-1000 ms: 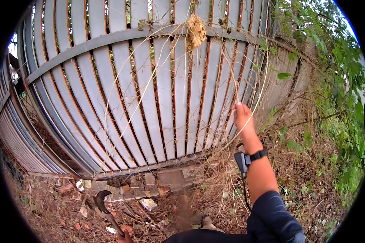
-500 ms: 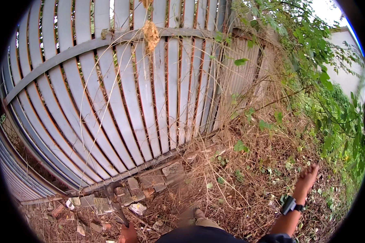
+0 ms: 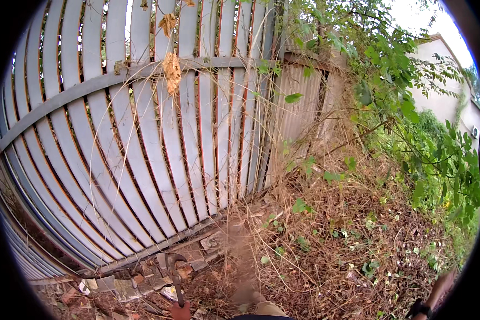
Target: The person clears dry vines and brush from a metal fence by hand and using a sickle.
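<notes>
My left hand [image 3: 180, 311] is closed round the lower end of a sickle [image 3: 177, 280] at the bottom of the head view. The sickle's dark, hooked top stands upright over the stones at the foot of the fence. Dry stems and leaf litter [image 3: 304, 277] lie to the right of it. Out at the lower right rim is my right hand [image 3: 446, 281], held away from my body over the litter, with a dark band [image 3: 420, 308] on its wrist. Its fingers are blurred and partly lost in the dark rim.
A grey slatted metal fence [image 3: 149, 122] with a cross rail stands ahead and to the left. Broken bricks and stones [image 3: 125, 289] line its base. Dry vines hang at its right end, with green bushes [image 3: 437, 170] and a pale building [image 3: 437, 74] beyond.
The view has shifted, so the fence sits lower and further left. My right hand has swung outward to the right rim. The sickle has moved right in the picture, still in my left hand.
</notes>
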Demonstrator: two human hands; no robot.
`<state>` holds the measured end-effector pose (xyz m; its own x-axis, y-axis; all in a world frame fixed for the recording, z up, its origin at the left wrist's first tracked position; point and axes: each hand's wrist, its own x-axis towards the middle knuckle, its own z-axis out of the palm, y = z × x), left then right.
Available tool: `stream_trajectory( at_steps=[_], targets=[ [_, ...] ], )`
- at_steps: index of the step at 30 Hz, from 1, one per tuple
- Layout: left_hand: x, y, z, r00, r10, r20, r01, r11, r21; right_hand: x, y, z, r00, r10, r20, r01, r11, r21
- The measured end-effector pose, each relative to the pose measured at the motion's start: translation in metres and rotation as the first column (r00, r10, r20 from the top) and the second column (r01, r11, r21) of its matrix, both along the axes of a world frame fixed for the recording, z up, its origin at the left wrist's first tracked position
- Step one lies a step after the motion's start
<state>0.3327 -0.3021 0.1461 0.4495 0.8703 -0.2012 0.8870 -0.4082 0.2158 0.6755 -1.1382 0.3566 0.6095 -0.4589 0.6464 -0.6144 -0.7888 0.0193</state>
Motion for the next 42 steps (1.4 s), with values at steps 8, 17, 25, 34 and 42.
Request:
stream_trajectory(
  at_steps=[8, 17, 25, 34, 42],
  targets=[
    [-0.008, -0.010, 0.012, 0.983, 0.182, 0.013, -0.182, 0.983, -0.020, 0.228, 0.436, 0.133, -0.013, 0.744, 0.668, -0.862, -0.346, 0.370],
    [-0.055, -0.044, 0.017, 0.858, 0.512, -0.030, -0.513, 0.856, -0.063, 0.204, 0.792, 0.336, -0.091, 0.391, 0.916, -0.044, -0.921, 0.388],
    [-0.119, -0.051, -0.058, 0.760, 0.534, 0.372, -0.500, 0.845, -0.191, 0.178, 0.847, 0.335, 0.102, 0.325, 0.940, 0.082, -0.945, 0.317],
    [-0.134, -0.023, -0.090, 0.951, 0.306, -0.042, -0.305, 0.952, 0.027, 0.213, 0.815, 0.283, 0.011, 0.469, 0.883, -0.668, -0.653, 0.356],
    [-0.115, -0.028, -0.062, 0.938, 0.205, -0.278, -0.067, 0.897, 0.436, 0.230, 0.800, 0.246, -0.061, 0.593, 0.803, -0.756, -0.552, 0.351]
  ],
)
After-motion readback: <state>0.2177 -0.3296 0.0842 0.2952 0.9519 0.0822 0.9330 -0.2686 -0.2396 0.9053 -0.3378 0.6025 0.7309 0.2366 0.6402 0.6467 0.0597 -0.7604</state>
